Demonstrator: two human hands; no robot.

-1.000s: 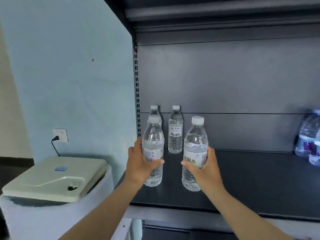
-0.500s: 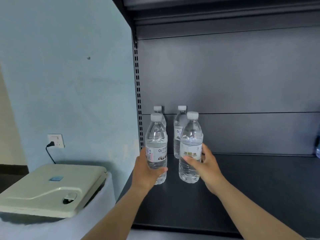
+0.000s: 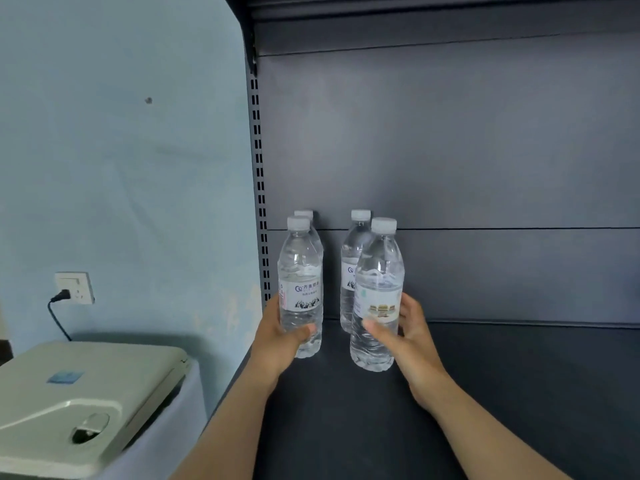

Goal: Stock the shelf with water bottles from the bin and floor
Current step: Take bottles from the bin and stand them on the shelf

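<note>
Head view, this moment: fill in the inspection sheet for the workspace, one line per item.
Surface: dark shelf, bare to the right of the bottles.
Job's things: four clear water bottles, all upright; front left bottle and front right bottle stand before two back bottles by the rear panel.
Clutter: nothing seen.
Grippers: left hand grips the front left bottle; right hand holds the front right bottle, thumb across its front.
Cables: black cord plugged into a wall socket.
Surroundings: pale blue wall; beige lidded appliance at lower left.

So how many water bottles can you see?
4: left hand holds front-left bottle, right hand front-right bottle, back-left bottle and back-right bottle behind.
</note>
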